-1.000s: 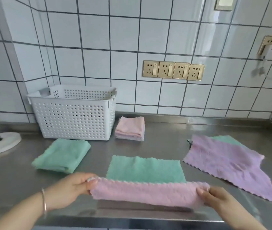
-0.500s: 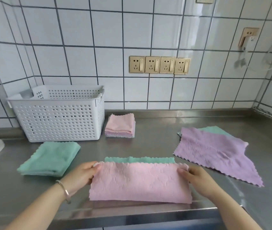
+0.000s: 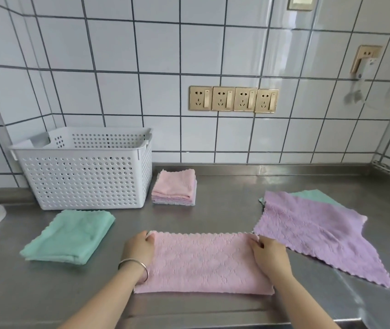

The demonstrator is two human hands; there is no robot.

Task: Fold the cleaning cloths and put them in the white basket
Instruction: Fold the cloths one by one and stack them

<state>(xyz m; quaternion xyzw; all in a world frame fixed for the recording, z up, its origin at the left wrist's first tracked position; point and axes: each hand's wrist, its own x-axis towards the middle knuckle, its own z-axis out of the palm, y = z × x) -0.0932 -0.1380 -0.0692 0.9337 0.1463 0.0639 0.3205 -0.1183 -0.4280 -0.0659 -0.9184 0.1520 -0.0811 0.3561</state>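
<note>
Both hands, left (image 3: pixel 139 250) and right (image 3: pixel 268 256), pinch pink cloth (image 3: pixel 203 262) corners; purple cloth (image 3: pixel 308 229) touching right, green folded cloth (image 3: pixel 70 236) left.

Single head view — looks forward and down, close over the desk (image 3: pixel 224 198), facing the tiled wall (image 3: pixel 165 43).

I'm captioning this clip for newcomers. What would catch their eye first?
Front and centre, the left hand and right hand press a pink textured cloth, folded in half, on the steel counter. At back left stands a white perforated plastic basket; an unfolded purple cloth lies right.
</note>
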